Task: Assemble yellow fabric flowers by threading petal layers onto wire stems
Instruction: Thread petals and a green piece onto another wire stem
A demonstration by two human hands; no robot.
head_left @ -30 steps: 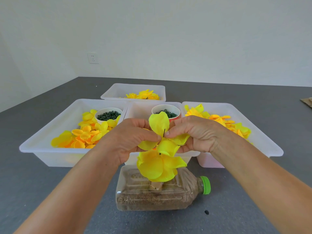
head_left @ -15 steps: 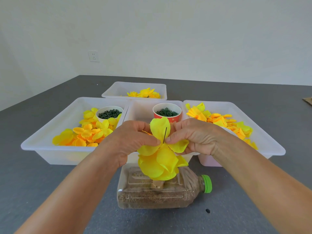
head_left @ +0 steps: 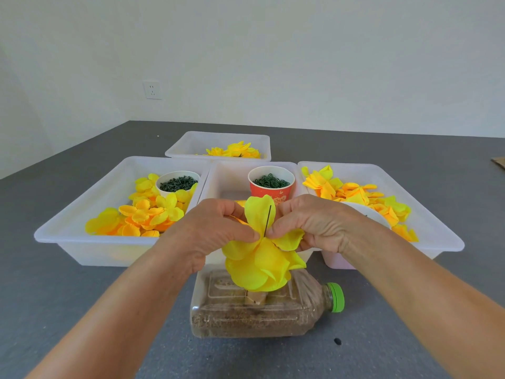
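- My left hand (head_left: 218,231) pinches the top petal layer (head_left: 259,217) at centre frame, thumb and fingers curled onto the fabric just left of the wire (head_left: 267,220).
- My right hand (head_left: 308,222) pinches the same layer from the right, fingertips meeting the left hand's at the wire.
- Wire is dark and thin and stands nearly upright; its tip pokes up through the layer, in front of one raised petal.
- More yellow layers (head_left: 262,266) are bunched on the wire just below my hands, hanging over the bottle (head_left: 262,310).
- Bottle lies on its side on the grey desk (head_left: 54,296), lower centre, green cap (head_left: 336,297) pointing right, brownish grainy fill inside. A tan plug sits on its upper side under the flower; I cannot tell how the wire enters it.
- Left bin (head_left: 82,242): loose yellow and orange petals (head_left: 142,214), plus a white cup (head_left: 177,183) of dark green bits.
- Middle bin (head_left: 226,173), behind my hands: red cup (head_left: 270,184) of green rings.
- Right bin (head_left: 437,228): yellow-orange petal pieces (head_left: 355,195), a white round object partly hidden behind my right wrist.
- Far bin (head_left: 191,143), upper centre: yellow flowers (head_left: 235,151) lying inside.
- Wall socket (head_left: 152,90) at upper left.
- Small dark spot on the desk right of the bottle.
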